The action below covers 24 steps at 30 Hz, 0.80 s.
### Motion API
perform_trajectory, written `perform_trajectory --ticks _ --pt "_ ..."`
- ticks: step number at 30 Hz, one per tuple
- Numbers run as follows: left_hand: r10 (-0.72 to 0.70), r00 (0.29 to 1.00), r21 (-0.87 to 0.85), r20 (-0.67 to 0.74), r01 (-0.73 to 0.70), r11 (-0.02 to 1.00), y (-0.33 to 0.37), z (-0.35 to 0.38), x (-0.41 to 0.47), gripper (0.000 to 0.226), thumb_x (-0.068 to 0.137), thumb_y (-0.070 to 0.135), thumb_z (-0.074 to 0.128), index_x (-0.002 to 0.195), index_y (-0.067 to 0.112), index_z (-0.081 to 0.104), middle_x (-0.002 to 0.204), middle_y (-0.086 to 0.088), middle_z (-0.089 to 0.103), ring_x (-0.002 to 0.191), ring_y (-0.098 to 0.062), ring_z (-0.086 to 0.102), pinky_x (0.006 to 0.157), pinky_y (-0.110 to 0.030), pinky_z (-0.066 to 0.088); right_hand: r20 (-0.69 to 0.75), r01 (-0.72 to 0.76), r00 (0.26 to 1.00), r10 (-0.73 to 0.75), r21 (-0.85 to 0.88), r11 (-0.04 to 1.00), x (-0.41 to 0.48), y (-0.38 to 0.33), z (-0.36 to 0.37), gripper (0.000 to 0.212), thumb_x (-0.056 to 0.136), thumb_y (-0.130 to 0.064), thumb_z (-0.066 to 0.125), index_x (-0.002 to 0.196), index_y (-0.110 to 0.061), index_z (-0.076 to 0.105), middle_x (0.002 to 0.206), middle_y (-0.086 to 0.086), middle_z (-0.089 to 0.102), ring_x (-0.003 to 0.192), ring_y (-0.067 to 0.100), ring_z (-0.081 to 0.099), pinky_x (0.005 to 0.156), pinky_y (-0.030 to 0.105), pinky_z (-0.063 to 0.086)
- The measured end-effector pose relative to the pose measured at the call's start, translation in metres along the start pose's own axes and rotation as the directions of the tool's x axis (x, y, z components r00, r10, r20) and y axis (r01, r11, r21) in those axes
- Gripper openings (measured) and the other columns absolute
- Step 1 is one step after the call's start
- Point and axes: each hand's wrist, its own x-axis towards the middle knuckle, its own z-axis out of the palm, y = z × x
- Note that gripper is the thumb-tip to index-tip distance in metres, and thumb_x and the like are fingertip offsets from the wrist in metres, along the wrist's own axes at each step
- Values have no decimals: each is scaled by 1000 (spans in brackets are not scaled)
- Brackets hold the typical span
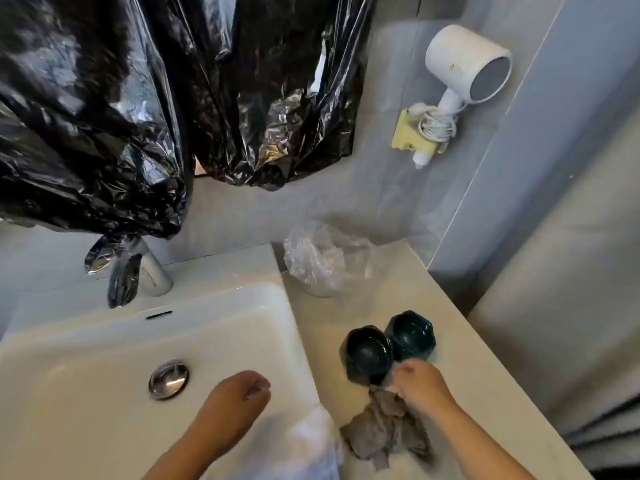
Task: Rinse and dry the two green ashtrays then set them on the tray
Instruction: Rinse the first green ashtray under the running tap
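Note:
Two dark green ashtrays stand side by side on the beige counter (460,344) to the right of the sink. The nearer ashtray (367,355) is on the left, and the other ashtray (410,336) touches it on the right. My right hand (420,384) is just in front of them, fingers closed on a crumpled grey cloth (384,431) that lies on the counter. My left hand (239,398) hovers over the white sink basin (104,393), fingers loosely curled and holding nothing. No tray is visible.
The chrome drain plug (168,378) sits in the basin and the faucet (152,271) stands behind it, partly wrapped in black plastic. Black plastic sheeting (138,98) hangs over the wall. Crumpled clear plastic (322,261) lies at the counter's back. A white hair dryer (464,74) hangs on the wall.

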Motion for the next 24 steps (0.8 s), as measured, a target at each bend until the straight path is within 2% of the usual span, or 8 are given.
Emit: perform_trajectory --ticks 3,7,10,12,16,19,24 --pt "5 1000 -19 1 -5 1000 -2 12 13 9 87 23 60 88 31 65 87 6 71 84 -3 65 72 -14 44 -31 -19 999 19 3 1000 24 5 5 38 96 -22 51 59 -15 49 60 0 52 59 14 50 50 25 31" --pt "-19 1000 -23 4 19 1000 -6 23 11 10 87 23 61 90 30 67 86 4 71 82 -4 65 70 -14 44 78 -169 984 162 91 981 39 6 18 32 95 -26 52 65 -16 55 68 6 62 62 22 60 60 30 52" --pt "-33 999 -24 -1 32 999 -7 25 6 11 87 21 62 92 28 68 88 5 72 83 -4 66 72 -13 46 108 -219 973 202 180 959 44 4 27 28 96 -25 52 76 -8 60 71 11 66 61 24 65 68 38 60" --pt "-38 999 -34 -3 38 999 -8 24 4 11 87 21 62 92 28 68 89 5 72 83 -5 66 74 -14 47 103 -224 973 205 218 950 50 3 31 30 97 -24 51 85 1 62 72 16 70 62 27 69 73 44 60" --pt "-58 998 -33 -22 57 998 -9 18 -1 12 87 20 61 91 30 67 87 5 72 82 -4 66 74 -15 48 96 -228 973 211 216 950 52 0 31 26 96 -20 54 96 5 62 75 17 72 70 28 72 73 40 60" --pt "-69 997 -59 -29 67 996 -10 12 -6 12 87 20 61 91 29 67 87 6 73 82 -5 67 77 -19 51 120 -231 972 204 283 931 49 -5 26 18 98 -16 53 93 1 57 71 15 71 69 29 73 80 45 59" --pt "-72 997 -93 -29 69 993 -10 -2 -10 11 88 21 61 93 30 66 90 4 73 86 -4 66 78 -20 50 121 -118 988 92 229 966 34 -28 10 23 96 -18 53 88 3 61 70 16 74 75 29 74 87 46 56"
